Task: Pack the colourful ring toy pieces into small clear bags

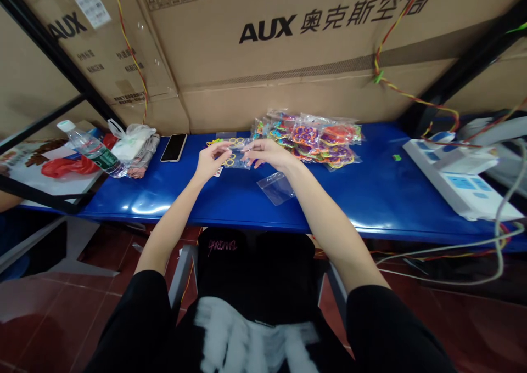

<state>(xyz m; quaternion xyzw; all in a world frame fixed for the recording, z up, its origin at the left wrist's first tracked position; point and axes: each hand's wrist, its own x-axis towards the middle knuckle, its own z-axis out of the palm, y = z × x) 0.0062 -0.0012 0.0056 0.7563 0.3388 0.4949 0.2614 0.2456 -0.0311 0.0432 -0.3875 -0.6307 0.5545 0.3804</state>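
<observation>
A small clear plastic bag [236,163] with yellow ring-shaped pieces [232,157] lies between my two hands over the blue tabletop. My left hand [211,160] is closed in a pinch at the bag's left side. On the other side, my right hand [267,154] has its fingers bent and closed on the bag's right edge. Something purple shows beneath the right fingers; its shape is partly hidden. An empty-looking clear bag [276,188] lies flat under my right wrist. Behind the right hand is a pile of filled clear bags [307,134] with colourful plastic pieces.
A phone [174,148], a water bottle [93,149] and a white plastic bag [130,141] are on the left. A white power strip [457,184] with cables stands at the right. Cardboard [280,60] walls the back; black metal posts flank the table [230,200].
</observation>
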